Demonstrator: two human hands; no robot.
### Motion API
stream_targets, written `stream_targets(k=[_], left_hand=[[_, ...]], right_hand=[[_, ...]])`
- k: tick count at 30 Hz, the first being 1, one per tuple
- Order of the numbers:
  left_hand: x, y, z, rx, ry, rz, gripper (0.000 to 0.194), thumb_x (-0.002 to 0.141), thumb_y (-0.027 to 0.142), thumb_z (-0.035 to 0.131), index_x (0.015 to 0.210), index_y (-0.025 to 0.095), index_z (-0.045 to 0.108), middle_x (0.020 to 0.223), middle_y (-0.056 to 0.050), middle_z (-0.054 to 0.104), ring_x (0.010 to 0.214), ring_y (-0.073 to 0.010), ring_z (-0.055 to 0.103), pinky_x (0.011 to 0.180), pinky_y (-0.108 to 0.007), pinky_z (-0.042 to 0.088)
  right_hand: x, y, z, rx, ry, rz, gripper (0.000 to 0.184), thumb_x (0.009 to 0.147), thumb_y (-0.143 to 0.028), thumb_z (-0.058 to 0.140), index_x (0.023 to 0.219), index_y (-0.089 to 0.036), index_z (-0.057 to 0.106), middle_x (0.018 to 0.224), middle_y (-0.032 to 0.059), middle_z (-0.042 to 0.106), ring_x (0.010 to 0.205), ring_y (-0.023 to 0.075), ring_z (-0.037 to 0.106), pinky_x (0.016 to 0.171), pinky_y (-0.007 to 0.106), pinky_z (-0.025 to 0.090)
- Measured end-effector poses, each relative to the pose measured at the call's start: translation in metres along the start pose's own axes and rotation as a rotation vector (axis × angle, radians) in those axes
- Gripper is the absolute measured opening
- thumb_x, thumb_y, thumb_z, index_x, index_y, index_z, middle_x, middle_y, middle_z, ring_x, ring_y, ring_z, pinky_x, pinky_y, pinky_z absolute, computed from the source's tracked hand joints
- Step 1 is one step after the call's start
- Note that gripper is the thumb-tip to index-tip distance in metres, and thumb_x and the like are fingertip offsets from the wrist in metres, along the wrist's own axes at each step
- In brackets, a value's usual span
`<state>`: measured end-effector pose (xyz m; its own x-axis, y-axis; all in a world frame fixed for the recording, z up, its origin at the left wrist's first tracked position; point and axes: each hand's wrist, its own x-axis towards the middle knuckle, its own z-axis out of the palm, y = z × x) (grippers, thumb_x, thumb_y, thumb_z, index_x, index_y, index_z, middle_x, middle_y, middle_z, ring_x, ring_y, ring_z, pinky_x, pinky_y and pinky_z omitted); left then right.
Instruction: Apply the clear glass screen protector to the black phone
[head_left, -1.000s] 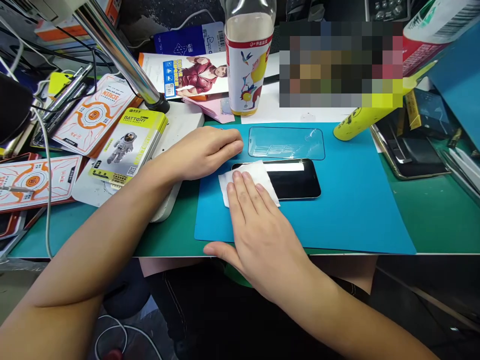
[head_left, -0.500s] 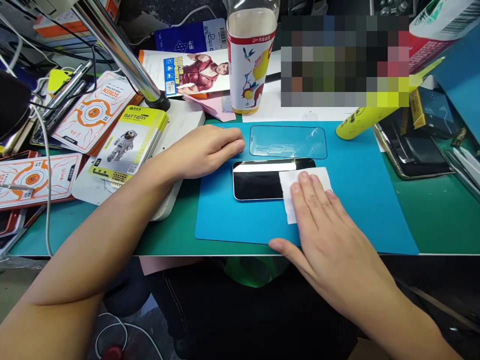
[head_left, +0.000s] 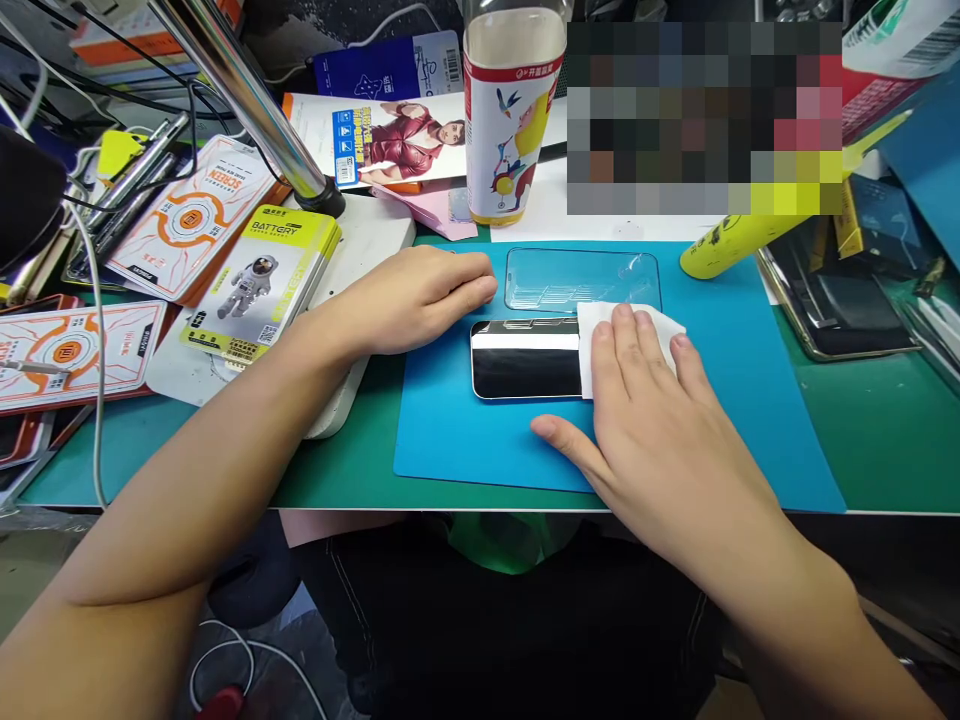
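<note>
A phone with a dark, glossy screen lies on the blue mat. My right hand is spread flat over its right end, pressing a white wipe onto the glass, thumb held out to the side. Under that hand and wipe, the phone's right part is hidden. Just behind the phone is a clear screen protector with a dark outline. My left hand rests at the mat's left edge, fingers curled in and nothing visible in them; its palm side is hidden.
A bottle stands behind the mat, and a yellow tube leans at the back right. On the left are a battery box, screen boxes and a metal lamp post. Dark devices lie at the right.
My right hand and the wipe have moved slightly away from me and to the right along the phone, uncovering more of its lower edge. My left hand stays put.
</note>
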<state>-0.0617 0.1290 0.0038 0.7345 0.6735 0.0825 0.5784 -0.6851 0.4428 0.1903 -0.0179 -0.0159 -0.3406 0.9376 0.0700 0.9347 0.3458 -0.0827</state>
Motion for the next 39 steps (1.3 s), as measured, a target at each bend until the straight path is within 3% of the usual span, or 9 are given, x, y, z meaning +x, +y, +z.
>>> stream_targets(k=[7, 15, 19, 24, 32, 39], left_hand=[[0.001, 0.001, 0.001, -0.005, 0.015, 0.006, 0.040, 0.111, 0.046, 0.040, 0.086, 0.024, 0.062, 0.077, -0.002, 0.064, 0.072, -0.0210, 0.061, 0.071, -0.035, 0.042], [0.001, 0.000, 0.002, -0.021, 0.010, 0.019, 0.039, 0.111, 0.044, 0.039, 0.086, 0.023, 0.061, 0.074, -0.002, 0.061, 0.068, -0.0198, 0.057, 0.069, -0.035, 0.040], [0.000, 0.000, 0.002, -0.040, -0.014, 0.037, 0.041, 0.110, 0.045, 0.036, 0.085, 0.023, 0.059, 0.075, -0.002, 0.062, 0.068, -0.0194, 0.056, 0.068, -0.035, 0.039], [-0.001, 0.000, 0.001, -0.050, -0.015, 0.020, 0.043, 0.111, 0.046, 0.034, 0.087, 0.022, 0.060, 0.079, -0.003, 0.065, 0.071, -0.0199, 0.058, 0.069, -0.035, 0.040], [-0.001, 0.000, -0.001, -0.039, -0.021, 0.001, 0.044, 0.112, 0.048, 0.035, 0.088, 0.022, 0.062, 0.078, -0.002, 0.063, 0.070, -0.0196, 0.057, 0.069, -0.035, 0.040], [0.000, -0.001, -0.002, -0.042, -0.031, -0.004, 0.045, 0.112, 0.050, 0.035, 0.088, 0.022, 0.061, 0.081, -0.003, 0.064, 0.073, -0.0208, 0.059, 0.072, -0.036, 0.040]], right_hand=[[0.020, -0.026, 0.005, 0.055, 0.016, 0.059, 0.114, 0.104, -0.079, 0.031, 0.164, 0.018, 0.028, 0.171, 0.0446, 0.024, 0.166, 0.0516, 0.024, 0.132, 0.071, 0.026], [0.041, -0.083, 0.004, 0.050, -0.051, -0.029, 0.123, 0.096, -0.084, 0.043, 0.163, 0.019, 0.029, 0.171, 0.0409, 0.024, 0.164, 0.0498, 0.027, 0.135, 0.059, 0.027], [0.049, -0.096, 0.006, 0.041, -0.052, -0.097, 0.123, 0.097, -0.083, 0.041, 0.161, 0.022, 0.028, 0.170, 0.0424, 0.027, 0.164, 0.0473, 0.030, 0.136, 0.055, 0.029], [0.042, -0.090, 0.009, 0.048, 0.019, -0.168, 0.115, 0.100, -0.079, 0.046, 0.160, 0.019, 0.035, 0.169, 0.0397, 0.033, 0.164, 0.0445, 0.034, 0.135, 0.053, 0.031], [0.004, -0.080, 0.013, -0.001, 0.113, -0.236, 0.118, 0.096, -0.082, 0.049, 0.160, 0.017, 0.039, 0.169, 0.0380, 0.036, 0.159, 0.0459, 0.043, 0.129, 0.052, 0.043], [-0.027, -0.045, 0.006, -0.062, 0.135, -0.243, 0.101, 0.107, -0.072, 0.035, 0.156, 0.015, 0.048, 0.165, 0.0384, 0.045, 0.153, 0.0483, 0.051, 0.121, 0.057, 0.052]])
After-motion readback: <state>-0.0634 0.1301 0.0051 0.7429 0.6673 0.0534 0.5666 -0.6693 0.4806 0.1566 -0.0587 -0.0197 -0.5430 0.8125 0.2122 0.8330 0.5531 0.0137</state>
